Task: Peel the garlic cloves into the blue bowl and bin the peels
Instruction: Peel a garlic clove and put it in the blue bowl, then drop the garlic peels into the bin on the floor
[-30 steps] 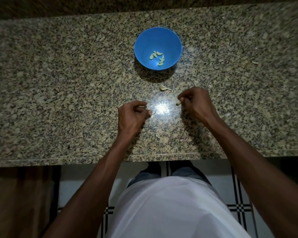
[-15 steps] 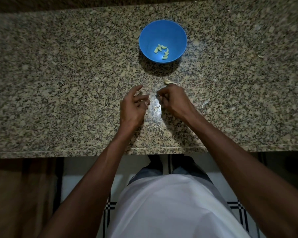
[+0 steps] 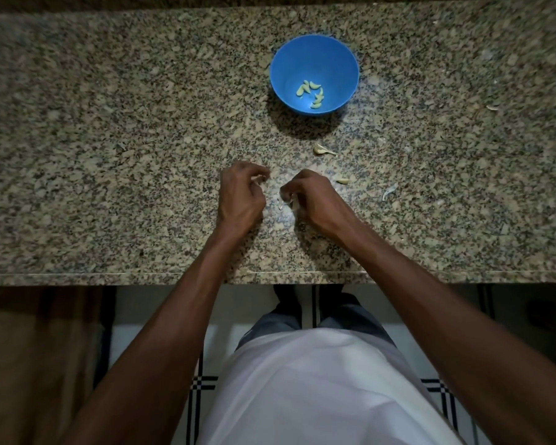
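Your left hand (image 3: 239,196) sits low over the granite counter (image 3: 109,155), back turned up toward the camera, fingers curled in with the tips bunched at its far side; something pale shows between those fingertips, but it is too small to say whether it is peel or garlic. Your right hand (image 3: 308,197) lies just beside it, angled in from the right, knuckles up, fingers curled and pinching a small whitish scrap of peel (image 3: 286,203) at its near-left edge, low over the stone. Both forearms reach in from the near edge of the counter, and the two hands are close but not touching. Beyond your hands, well apart from them and slightly to the right, stands the blue bowl (image 3: 344,65), upright on the counter. In its bottom lie several peeled garlic cloves (image 3: 312,93), pale yellow-green, in a loose cluster. Between the bowl and your right hand rests one unpeeled clove (image 3: 320,150) with a thin tail of skin. Just right of your right hand lies another small pale clove (image 3: 343,180), and farther right a curled strip of loose skin (image 3: 389,191). One more flake (image 3: 492,107) lies far off on the right side of the counter.
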Motion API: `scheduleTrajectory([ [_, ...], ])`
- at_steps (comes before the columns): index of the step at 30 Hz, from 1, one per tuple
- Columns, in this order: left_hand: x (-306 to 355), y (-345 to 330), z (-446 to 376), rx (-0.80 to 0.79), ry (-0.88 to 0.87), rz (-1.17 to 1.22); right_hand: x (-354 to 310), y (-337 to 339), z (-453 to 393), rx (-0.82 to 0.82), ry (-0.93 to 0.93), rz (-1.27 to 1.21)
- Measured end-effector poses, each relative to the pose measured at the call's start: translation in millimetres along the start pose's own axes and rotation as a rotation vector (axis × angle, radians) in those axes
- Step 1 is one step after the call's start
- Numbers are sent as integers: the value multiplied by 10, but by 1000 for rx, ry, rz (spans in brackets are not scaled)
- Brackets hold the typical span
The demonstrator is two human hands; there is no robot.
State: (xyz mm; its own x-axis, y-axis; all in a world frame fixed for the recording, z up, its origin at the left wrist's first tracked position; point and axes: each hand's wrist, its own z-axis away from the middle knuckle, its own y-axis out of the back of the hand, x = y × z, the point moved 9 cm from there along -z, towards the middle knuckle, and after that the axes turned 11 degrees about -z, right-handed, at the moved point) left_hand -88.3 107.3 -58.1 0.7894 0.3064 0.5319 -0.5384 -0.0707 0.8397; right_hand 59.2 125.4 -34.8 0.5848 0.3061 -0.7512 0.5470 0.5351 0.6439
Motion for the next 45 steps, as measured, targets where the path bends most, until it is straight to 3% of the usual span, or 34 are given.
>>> scheduleTrajectory([
  [4,161,-167,113,-86,-164,-201,203,206,110,161,-102,-11],
  [8,364,-338,351,-183,-268,-123,187,30,176,76,-95,104],
  [11,296,-221,441,-109,-188,1,121,-58,220,53,-64,56],
  [15,101,-79,371,-47,-102,-131,232,95,167,125,-90,53],
  [22,375,-331,546,-169,-284,-201,141,-185,259,-97,91,210],
  [28,421,-297,760,-17,-210,-189,278,-260,463,-40,46,156],
  [32,495,-285,808,24,-157,-226,221,-225,493,120,-20,22],
  [38,525,-243,903,100,-61,-263,180,-249,478,117,-24,42],
  [41,525,-283,899,106,-59,-272,103,-261,526,70,67,188],
  [45,548,-334,939,81,-97,-236,72,-209,542,58,63,166],
])
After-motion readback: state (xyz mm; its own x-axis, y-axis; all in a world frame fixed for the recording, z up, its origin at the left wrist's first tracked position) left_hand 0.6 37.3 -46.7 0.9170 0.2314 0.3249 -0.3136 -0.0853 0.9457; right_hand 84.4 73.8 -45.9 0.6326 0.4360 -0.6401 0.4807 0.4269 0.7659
